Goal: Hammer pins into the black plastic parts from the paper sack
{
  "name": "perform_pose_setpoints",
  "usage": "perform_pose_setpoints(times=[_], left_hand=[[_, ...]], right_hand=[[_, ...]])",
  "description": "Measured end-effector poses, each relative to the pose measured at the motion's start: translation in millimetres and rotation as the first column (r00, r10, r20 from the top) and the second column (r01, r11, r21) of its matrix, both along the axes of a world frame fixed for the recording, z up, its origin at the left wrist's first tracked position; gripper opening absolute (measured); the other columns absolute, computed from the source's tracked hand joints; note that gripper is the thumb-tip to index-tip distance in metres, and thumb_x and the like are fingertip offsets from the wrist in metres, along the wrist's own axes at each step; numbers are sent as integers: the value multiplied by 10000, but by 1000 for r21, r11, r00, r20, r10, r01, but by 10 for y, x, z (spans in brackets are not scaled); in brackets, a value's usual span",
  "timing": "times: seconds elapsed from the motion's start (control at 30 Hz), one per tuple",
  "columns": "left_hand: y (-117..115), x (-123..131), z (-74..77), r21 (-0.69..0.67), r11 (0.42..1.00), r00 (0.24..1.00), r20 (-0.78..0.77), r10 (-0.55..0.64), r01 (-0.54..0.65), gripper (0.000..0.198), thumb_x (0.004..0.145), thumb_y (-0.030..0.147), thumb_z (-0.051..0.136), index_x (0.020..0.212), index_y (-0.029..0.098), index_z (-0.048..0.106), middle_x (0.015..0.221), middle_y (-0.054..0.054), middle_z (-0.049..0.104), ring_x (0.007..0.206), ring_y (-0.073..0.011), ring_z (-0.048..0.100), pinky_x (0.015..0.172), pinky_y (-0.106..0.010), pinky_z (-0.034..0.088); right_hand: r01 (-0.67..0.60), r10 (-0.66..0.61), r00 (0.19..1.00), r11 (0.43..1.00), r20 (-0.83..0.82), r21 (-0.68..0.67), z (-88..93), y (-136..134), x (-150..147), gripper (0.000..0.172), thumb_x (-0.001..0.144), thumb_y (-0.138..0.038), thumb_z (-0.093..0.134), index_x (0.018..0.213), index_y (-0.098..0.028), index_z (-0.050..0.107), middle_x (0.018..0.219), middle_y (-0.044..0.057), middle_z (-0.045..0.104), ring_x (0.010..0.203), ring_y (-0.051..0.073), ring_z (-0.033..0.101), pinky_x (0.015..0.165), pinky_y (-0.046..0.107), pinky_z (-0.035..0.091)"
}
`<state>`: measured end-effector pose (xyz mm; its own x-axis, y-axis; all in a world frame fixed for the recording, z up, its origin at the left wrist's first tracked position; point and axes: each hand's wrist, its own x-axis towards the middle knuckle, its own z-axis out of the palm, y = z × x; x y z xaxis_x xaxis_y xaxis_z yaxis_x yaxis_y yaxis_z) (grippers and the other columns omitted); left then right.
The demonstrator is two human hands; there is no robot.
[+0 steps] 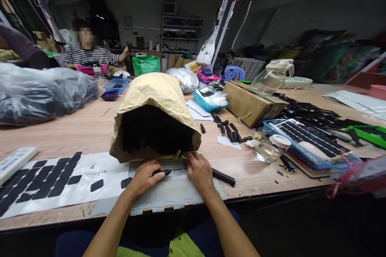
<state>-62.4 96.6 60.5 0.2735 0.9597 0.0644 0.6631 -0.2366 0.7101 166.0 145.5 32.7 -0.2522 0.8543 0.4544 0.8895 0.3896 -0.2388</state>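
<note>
My left hand [147, 177] pinches a small black part [163, 173] with a pointed end, low over a grey plastic board [163, 197]. Curled beside it, my right hand [200, 172] is closed round a hammer-like tool; the black handle [223, 177] sticks out to the right and a metal end shows by the fingertips. Just beyond both hands, a brown paper sack [157, 88] lies on its side with its mouth toward me, dark inside. Left of the board is a white sheet [111, 164] bearing black rounded pads [97, 185].
Several black parts [230, 132] lie right of the sack. Further right are a cardboard box [253, 104], a glass jar [267, 151] and a blue basket [313, 156]. Bulky plastic bags [45, 92] sit at left. A person in a striped top [90, 55] sits across the table.
</note>
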Motion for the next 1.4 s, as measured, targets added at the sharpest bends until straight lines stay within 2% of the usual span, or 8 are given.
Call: perform_pose_setpoints(times=[0.2,0.87,0.97,1.07,1.17,1.23,1.3,1.4], left_hand=[[-3,5,-2,-10,1000,1000,-10,13,-13,304,893,413,481,821,204,689,862,-35,639,842,-199,573,736,-286,387],[-11,9,-13,-5,999,998,-32,52,-52,138,654,278,698,766,205,664,821,-17,608,796,-187,548,710,-277,391],[-87,79,115,-14,1000,986,167,9,-7,165,720,351,654,766,192,654,824,-30,603,806,-191,541,734,-293,391],[-328,280,185,-196,961,827,559,-53,194,276,816,447,576,818,179,642,846,-45,622,817,-188,556,768,-300,414],[-655,535,-65,-491,679,675,738,-10,546,336,775,491,656,881,172,650,752,-31,645,711,-165,580,720,-291,435],[-837,650,-423,-611,508,696,718,31,607,401,681,520,744,858,171,657,654,2,619,590,-132,552,649,-270,426],[-947,675,-821,-697,511,759,639,126,503,460,617,571,770,810,167,664,622,11,609,596,-138,565,668,-279,441],[-964,563,-1243,-829,548,906,315,282,117,439,689,600,710,858,196,695,777,-30,684,791,-223,646,782,-348,493]], right_hand=[[132,-132,991,990,4,40,-24,18,16,318,862,-120,502,1105,-236,671,948,60,659,884,220,499,748,332,306],[142,-143,990,988,-15,-59,47,8,-4,264,831,-148,547,1049,-227,672,955,55,644,892,211,508,760,318,295],[158,-158,987,985,-1,-72,53,15,-10,279,819,-143,555,1057,-226,674,960,57,645,893,213,511,759,316,293],[161,-161,987,984,9,-77,55,17,-12,288,815,-145,556,1063,-230,674,959,56,643,893,215,512,755,317,294],[166,-165,986,983,11,-77,55,14,-9,288,814,-147,554,1061,-230,675,958,56,642,890,216,512,753,319,296],[167,-166,986,983,10,-75,54,10,-7,289,809,-140,554,1056,-225,677,955,57,642,889,215,511,753,318,296],[162,-162,987,984,12,-78,55,7,-5,291,807,-138,554,1058,-223,676,951,57,641,887,214,509,750,315,296],[157,-157,988,984,9,-85,55,5,-6,286,813,-143,552,1059,-227,673,957,53,640,893,209,506,754,310,295]])
